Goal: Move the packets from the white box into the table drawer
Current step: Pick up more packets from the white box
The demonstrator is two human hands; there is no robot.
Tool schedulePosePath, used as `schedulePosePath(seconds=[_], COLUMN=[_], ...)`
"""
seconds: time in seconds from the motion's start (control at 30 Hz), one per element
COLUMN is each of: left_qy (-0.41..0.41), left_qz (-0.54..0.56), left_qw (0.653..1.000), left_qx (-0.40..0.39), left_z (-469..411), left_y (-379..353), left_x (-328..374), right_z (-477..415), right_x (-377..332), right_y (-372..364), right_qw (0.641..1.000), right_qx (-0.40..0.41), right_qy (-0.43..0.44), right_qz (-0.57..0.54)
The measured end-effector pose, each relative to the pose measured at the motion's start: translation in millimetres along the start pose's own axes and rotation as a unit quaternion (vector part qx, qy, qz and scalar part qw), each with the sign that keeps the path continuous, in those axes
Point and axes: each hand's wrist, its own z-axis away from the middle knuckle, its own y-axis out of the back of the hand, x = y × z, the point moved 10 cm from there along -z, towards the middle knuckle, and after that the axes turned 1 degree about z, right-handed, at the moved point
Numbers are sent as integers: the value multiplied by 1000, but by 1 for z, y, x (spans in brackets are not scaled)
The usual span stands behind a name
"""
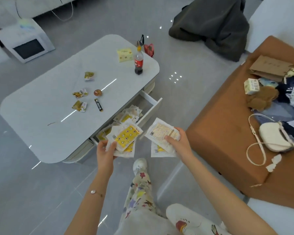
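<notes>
Both hands appear at lower centre, each grasping packets just before the open table drawer. The left hand curls round a fanned stack of packets, yellow patterned faces up. Its long axis runs from lower left to upper right, toward the drawer. The right hand pinches further packets, and the top one shows us its printed back, the text too fine to read. Loose packets lie in the drawer. On the table, a cola bottle bears a red label we cannot read.
</notes>
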Motion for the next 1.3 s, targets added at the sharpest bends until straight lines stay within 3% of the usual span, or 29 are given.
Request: schedulePosePath(seconds=[0.27,0.43,0.6,0.93,1.13,1.3], left_qy=[50,73,127,207,182,171], left_qz=[44,68,65,104,133,50], left_qw=[995,990,980,947,940,939], left_qx=[75,104,137,220,257,293], left_z=[-94,-146,-218,-362,-399,-404], left_y=[3,12,22,35,39,40], left_x=[29,11,-70,-301,-331,-324], right_z=[-129,-201,-296,-497,-513,-513], right_x=[-50,-54,18,232,287,267], right_y=[-70,-111,-169,-281,-320,-320], right_qw=[995,989,971,946,943,932], right_qx=[-81,-106,-154,-196,-223,-214], right_qy=[-50,-71,-105,-154,-162,-52], right_qz=[27,81,151,209,189,287])
